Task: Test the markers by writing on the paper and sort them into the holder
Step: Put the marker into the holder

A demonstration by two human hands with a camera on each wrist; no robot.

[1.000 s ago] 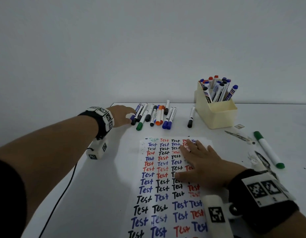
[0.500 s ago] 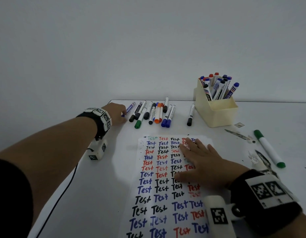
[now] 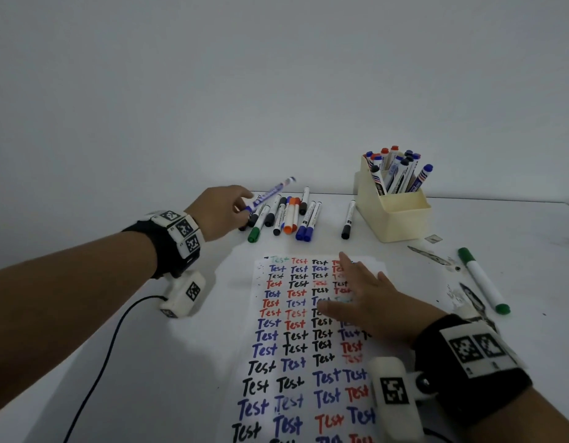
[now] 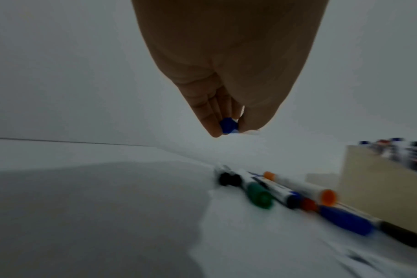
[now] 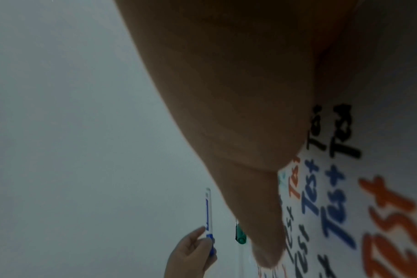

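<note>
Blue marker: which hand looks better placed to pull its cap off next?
Probably right. The left hand already grips the blue marker by its capped end, while the right hand lies flat on the paper, holding nothing.

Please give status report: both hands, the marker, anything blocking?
Left hand pinches blue marker, lifted off the row. Right hand flat on paper. Nothing blocks the holder.

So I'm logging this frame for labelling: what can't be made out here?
- Print on the blue marker: motion-blurred in the head view, and the left hand covers all but its cap in the left wrist view.
- Paper: the bottom is cut off by the frame edge and the right hand hides some words.
- Holder: its inside is hidden by its walls.
</note>
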